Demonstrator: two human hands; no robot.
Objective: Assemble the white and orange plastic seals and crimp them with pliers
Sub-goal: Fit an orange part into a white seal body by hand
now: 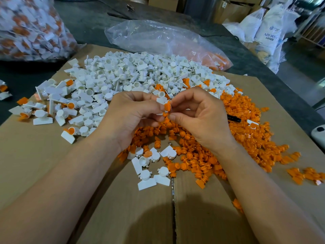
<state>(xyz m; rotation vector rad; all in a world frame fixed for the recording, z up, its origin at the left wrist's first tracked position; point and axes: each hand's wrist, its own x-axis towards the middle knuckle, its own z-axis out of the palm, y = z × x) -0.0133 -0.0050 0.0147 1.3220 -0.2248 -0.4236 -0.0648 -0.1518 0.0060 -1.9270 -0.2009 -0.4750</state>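
Head view: the left hand [133,113] and right hand [198,117] meet fingertip to fingertip above the cardboard sheet [35,155] covering the tabletop [88,23]. The left hand pinches a white seal body [161,100]. The right hand pinches an orange insert [167,107], which touches the body's lower edge. Both parts sit between the two hands, raised clear of the loose parts. The pile of white bodies [140,73] lies beyond the hands. The pile of orange inserts [246,131] lies beneath and right of them, with a black object [234,118] partly buried in it.
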